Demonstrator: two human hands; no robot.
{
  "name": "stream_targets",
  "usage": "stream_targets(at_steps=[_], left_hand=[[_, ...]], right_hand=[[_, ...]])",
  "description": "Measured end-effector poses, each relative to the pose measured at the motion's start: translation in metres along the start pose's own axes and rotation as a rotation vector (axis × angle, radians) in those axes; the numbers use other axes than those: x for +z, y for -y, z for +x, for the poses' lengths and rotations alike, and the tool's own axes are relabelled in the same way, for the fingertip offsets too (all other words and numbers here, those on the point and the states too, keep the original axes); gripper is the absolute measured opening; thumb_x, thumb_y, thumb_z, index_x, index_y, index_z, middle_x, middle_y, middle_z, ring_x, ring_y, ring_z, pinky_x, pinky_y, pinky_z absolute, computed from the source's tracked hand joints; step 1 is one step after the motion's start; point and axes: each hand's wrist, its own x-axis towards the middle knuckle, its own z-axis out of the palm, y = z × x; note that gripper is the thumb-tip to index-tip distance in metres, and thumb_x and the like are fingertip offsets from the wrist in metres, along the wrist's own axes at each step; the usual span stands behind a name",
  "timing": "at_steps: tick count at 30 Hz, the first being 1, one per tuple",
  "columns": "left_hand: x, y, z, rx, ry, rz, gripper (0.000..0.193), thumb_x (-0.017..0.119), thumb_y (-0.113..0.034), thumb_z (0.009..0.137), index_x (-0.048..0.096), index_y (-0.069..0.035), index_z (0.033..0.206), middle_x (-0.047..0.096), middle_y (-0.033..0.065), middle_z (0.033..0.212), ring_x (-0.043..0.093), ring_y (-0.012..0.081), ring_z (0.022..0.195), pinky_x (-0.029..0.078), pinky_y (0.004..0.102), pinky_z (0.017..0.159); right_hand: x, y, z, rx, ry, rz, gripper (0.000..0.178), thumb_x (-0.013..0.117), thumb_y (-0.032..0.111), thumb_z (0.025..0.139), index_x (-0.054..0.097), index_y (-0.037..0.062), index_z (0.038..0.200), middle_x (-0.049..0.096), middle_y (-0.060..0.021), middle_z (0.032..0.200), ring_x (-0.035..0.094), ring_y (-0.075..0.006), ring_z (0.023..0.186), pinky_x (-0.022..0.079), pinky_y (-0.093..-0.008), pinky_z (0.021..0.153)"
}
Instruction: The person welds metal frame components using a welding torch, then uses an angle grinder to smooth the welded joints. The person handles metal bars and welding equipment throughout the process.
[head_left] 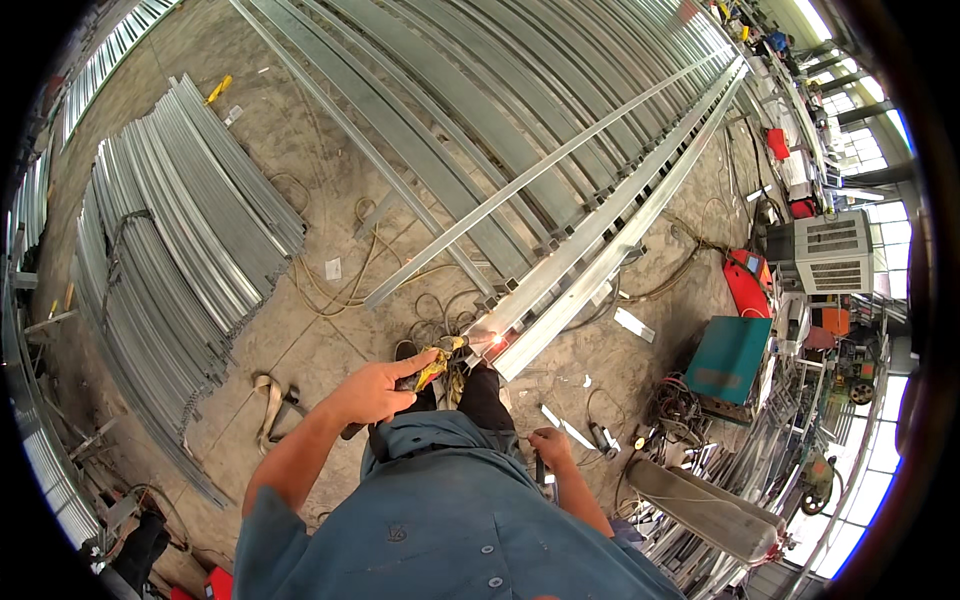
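My left hand [374, 393] is wrapped round a welding torch [433, 370] with a dark handle and a yellow, worn-looking front part. Its nozzle points at the near end of a pale metal beam [540, 270], where a bright glowing spot [497, 340] shows. Beside that beam runs a second long metal beam [590, 292], its near end close to my leg. My right hand [549, 447] hangs by my right side, closed on a dark handle [540, 470]; what the handle belongs to is not clear.
Long metal channels [450, 110] stretch away from the beams, crossed by a thin bar [545, 180]. A stack of metal profiles [180, 240] lies at left. Hoses [345, 297] loop across the floor. At right stand a teal box [729, 360], a red machine [747, 283] and a gas cylinder [700, 510].
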Motion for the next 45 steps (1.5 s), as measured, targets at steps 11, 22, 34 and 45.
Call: stream_targets(at_steps=[11, 22, 34, 45], left_hand=[[0.007, 0.001, 0.002, -0.008, 0.021, -0.007, 0.078, 0.064, -0.008, 0.093, 0.042, -0.043, 0.16, 0.061, 0.002, 0.07, 0.058, 0.0093, 0.057, 0.052, 0.0277, 0.061], [-0.016, 0.008, 0.015, 0.01, 0.145, -0.139, 0.085, 0.061, 0.0, 0.09, 0.039, -0.04, 0.163, 0.06, -0.0024, 0.082, 0.056, 0.0076, 0.061, 0.052, 0.0262, 0.062], [-0.009, 0.011, -0.005, 0.063, 0.02, -0.065, 0.079, 0.064, -0.002, 0.093, 0.042, -0.036, 0.162, 0.065, -0.001, 0.079, 0.06, 0.0083, 0.062, 0.052, 0.0273, 0.063], [0.035, 0.07, 0.003, 0.236, -0.338, 0.013, 0.074, 0.067, -0.004, 0.09, 0.049, -0.029, 0.158, 0.071, 0.0102, 0.09, 0.052, 0.0119, 0.064, 0.05, 0.0275, 0.068]], right_hand=[[0.002, -0.003, -0.003, 0.086, 0.007, 0.054, 0.041, 0.078, 0.029, 0.088, 0.076, -0.0017, 0.117, 0.077, -0.0128, 0.094, 0.074, -0.0205, 0.079, 0.058, -0.0363, 0.074], [0.003, -0.003, -0.006, 0.056, 0.013, 0.062, 0.04, 0.075, 0.033, 0.09, 0.078, -0.0006, 0.111, 0.076, -0.0107, 0.087, 0.071, -0.018, 0.073, 0.055, -0.0347, 0.065], [0.0, -0.006, -0.004, 0.014, 0.022, 0.015, 0.037, 0.076, 0.03, 0.092, 0.077, -0.0013, 0.11, 0.073, -0.0085, 0.083, 0.069, -0.0174, 0.07, 0.055, -0.0358, 0.065], [0.002, 0.004, -0.001, 0.018, 0.019, -0.01, 0.036, 0.075, 0.028, 0.089, 0.078, -0.0007, 0.111, 0.075, -0.01, 0.084, 0.071, -0.0189, 0.072, 0.057, -0.036, 0.069]])
